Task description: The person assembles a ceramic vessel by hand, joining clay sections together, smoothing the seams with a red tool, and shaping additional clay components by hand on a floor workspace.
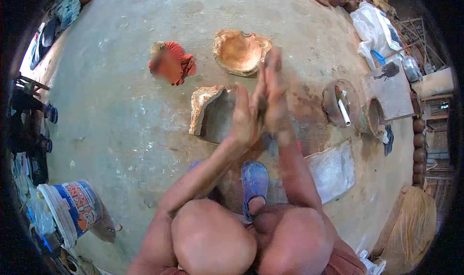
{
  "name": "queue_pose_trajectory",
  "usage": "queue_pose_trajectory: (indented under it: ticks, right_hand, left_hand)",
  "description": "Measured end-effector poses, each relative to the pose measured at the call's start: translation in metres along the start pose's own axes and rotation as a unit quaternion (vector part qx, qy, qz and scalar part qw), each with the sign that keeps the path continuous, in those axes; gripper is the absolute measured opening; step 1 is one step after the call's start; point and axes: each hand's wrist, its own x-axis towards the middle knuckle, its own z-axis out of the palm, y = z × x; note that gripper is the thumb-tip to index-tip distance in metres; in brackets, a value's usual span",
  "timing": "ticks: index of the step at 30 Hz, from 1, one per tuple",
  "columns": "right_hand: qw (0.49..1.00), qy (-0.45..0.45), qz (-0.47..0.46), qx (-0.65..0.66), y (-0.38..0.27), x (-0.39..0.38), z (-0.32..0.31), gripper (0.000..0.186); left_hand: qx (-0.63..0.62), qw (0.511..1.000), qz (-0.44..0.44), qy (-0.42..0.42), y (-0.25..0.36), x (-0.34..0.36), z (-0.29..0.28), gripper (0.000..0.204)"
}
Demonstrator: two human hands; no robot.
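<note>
My left hand [247, 118] and my right hand [276, 108] are raised in front of my knees, palms facing and close together, fingers stretched out. Motion blurs the right hand. A dark patch shows between the palms, but I cannot make out whether anything is held there. Just beyond my fingertips lies a hollow, rough-rimmed mould-like piece [241, 55] with an orange-tan inside. Left of my hands, a second rough-edged piece [205, 105] has a pale rim and a grey hollow, partly covered by my left hand. Farther left sits a reddish-orange object [174, 64] with a ridged, fan-like edge, partly blurred.
At right, a shallow bowl [333, 101] holds a white stick-like tool, beside a round pot [372, 118] and a flat board [389, 89]. A pale sheet [333, 171] lies by my right forearm. A printed plastic bucket [72, 209] stands lower left; my blue clog [254, 180] is below my hands.
</note>
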Motion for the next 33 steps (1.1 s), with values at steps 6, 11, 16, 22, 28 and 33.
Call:
queue_pose_trajectory:
  ticks: [6,11,16,22,28,33]
  right_hand:
    - [1.000,-0.001,-0.012,0.022,-0.003,0.006,0.006,0.090]
    - [0.988,0.006,0.123,0.088,0.026,0.027,0.010,0.092]
    - [0.976,-0.106,0.138,0.129,0.032,0.015,0.022,0.094]
    - [0.932,0.256,0.091,0.242,0.013,0.015,0.014,0.118]
    - [0.910,0.181,0.114,0.357,0.022,0.013,0.025,0.116]
    - [0.948,0.091,0.210,0.222,0.042,0.015,0.029,0.102]
  left_hand:
    - [0.117,0.989,0.091,-0.012,0.009,0.015,-0.025,0.105]
    - [0.072,0.995,0.064,-0.027,0.003,0.009,-0.027,0.099]
    - [-0.019,0.995,0.101,0.006,-0.006,0.012,-0.039,0.088]
    - [-0.144,0.978,0.022,0.148,0.019,0.005,-0.035,0.073]
    - [-0.188,0.975,-0.018,0.113,0.014,0.009,-0.037,0.073]
    - [-0.123,0.992,0.039,0.004,-0.002,0.017,-0.031,0.089]
